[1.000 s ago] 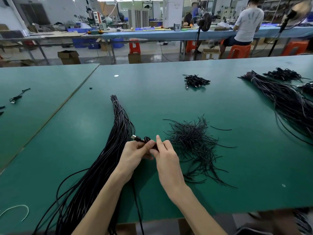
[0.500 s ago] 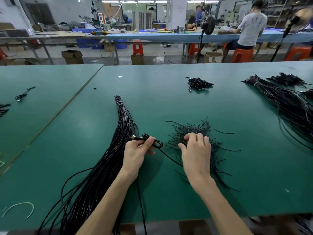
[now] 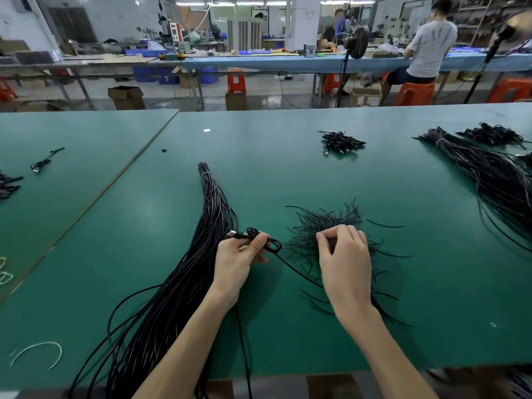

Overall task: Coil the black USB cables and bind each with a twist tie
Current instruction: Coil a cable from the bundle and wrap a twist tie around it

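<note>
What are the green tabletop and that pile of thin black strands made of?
Tabletop: a matte green sheet, probably rubber or vinyl; it shows only soft, dull reflections. Strands: likely plastic-coated wire twist ties; they are thin, look stiff and hold their kinks, though no metal core shows.

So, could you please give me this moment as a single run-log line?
step: fetching tie | left hand: holds coiled cable | right hand: pinches at twist ties | cable: not yet bound

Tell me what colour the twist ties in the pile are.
Black. The twist ties show best in the head view, against the green table.
</note>
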`<state>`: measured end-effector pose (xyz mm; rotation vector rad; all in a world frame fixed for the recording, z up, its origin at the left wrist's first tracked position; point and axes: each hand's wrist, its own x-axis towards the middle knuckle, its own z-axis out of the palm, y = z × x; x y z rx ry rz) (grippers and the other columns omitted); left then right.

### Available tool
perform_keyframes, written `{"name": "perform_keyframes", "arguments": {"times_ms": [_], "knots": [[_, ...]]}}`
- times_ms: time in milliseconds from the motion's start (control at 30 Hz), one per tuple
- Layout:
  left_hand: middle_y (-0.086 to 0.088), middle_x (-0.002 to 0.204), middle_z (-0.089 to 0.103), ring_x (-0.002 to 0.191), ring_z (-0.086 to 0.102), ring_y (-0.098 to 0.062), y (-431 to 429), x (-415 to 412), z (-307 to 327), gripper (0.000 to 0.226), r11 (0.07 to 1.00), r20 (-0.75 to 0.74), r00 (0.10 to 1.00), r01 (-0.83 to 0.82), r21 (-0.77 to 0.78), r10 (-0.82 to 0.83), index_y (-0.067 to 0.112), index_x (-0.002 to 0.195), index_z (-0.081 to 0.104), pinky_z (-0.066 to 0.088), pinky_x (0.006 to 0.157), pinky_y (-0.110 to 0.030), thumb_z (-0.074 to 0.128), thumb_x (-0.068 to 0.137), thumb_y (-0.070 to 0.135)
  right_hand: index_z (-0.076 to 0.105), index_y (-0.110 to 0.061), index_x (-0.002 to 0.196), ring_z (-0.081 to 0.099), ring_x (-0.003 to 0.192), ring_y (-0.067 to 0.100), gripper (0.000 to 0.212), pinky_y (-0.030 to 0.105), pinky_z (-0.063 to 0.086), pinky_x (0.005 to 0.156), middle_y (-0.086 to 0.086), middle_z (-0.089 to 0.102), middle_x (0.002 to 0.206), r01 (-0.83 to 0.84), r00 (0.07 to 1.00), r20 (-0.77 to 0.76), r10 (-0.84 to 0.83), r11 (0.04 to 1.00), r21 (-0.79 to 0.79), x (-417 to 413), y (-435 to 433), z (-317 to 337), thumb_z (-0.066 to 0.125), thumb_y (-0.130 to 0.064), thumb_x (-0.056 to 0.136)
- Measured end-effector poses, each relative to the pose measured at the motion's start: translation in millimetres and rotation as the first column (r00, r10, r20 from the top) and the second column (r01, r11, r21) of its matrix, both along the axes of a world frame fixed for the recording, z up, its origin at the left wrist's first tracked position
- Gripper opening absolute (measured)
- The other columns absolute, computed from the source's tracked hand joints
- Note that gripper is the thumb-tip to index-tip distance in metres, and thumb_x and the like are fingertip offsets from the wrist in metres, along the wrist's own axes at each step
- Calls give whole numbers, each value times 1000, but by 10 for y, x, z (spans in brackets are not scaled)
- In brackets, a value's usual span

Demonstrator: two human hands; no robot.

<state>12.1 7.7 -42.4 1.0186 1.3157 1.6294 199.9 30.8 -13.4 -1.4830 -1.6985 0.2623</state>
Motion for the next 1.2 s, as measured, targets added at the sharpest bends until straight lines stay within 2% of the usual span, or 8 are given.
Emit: {"name": "perform_keyframes", "arguments": {"times_ms": [100,233,400,567,733,900,1000,1200], "knots": [[-6,85,80,74,76,-20,5,43,-3,10,1000,-145,989,25,-6,-25,13,91,80,58,64,-24,75,91,21,63,-20,94,51,90,7,9,11,40,75,-18,53,91,-46,987,-153,47,999,11,-146,-99,24,64,-26,101],[-7,85,79,73,74,-15,-9,98,4,8,997,-229,971,74,4,-71,8,95,81,56,66,-20,73,93,6,64,-22,91,57,88,4,10,15,44,76,-11,60,94,-126,937,-334,100,991,-54,-370,-203,-86,66,-25,100],[-11,85,78,79,75,-24,-33,93,18,9,998,-221,974,51,23,-45,2,96,80,58,75,-24,72,93,3,58,-23,83,59,82,7,19,16,45,71,-7,62,88,-170,874,-474,105,981,-97,-560,-308,-223,67,-17,98],[-7,84,79,79,77,-24,-45,84,19,9,997,-221,974,58,41,-48,6,96,80,60,73,-26,72,94,8,55,-20,83,56,80,11,20,27,49,70,-8,56,87,-161,923,-361,135,986,-44,-604,-325,-262,67,-14,98],[-8,84,80,79,78,-22,-44,73,21,15,997,-135,989,69,29,-65,18,88,82,60,71,-25,72,94,8,61,-13,90,54,87,16,10,26,49,73,-7,50,94,-150,973,-171,158,987,55,-621,-344,-267,69,-11,97],[-9,87,80,78,76,-16,-64,59,36,14,995,-51,994,100,8,-99,23,85,85,59,70,-22,73,92,20,66,-9,96,55,92,17,4,26,51,78,-2,54,98,-167,979,-101,179,979,119,-637,-367,-289,70,-11,97],[-10,86,79,77,74,-13,-84,65,65,14,993,-30,993,117,5,-117,19,86,85,58,69,-21,73,88,27,68,-8,96,48,98,17,8,29,51,83,2,53,105,-123,988,-67,139,974,192,-619,-351,-297,72,-15,96],[-26,95,75,88,69,-27,-80,5,66,20,987,16,987,157,-42,-157,7,92,82,60,87,-39,72,95,24,67,-15,98,52,118,12,21,28,39,101,-6,60,118,-214,967,-86,238,950,227,-611,-360,-302,54,-30,102]]}}
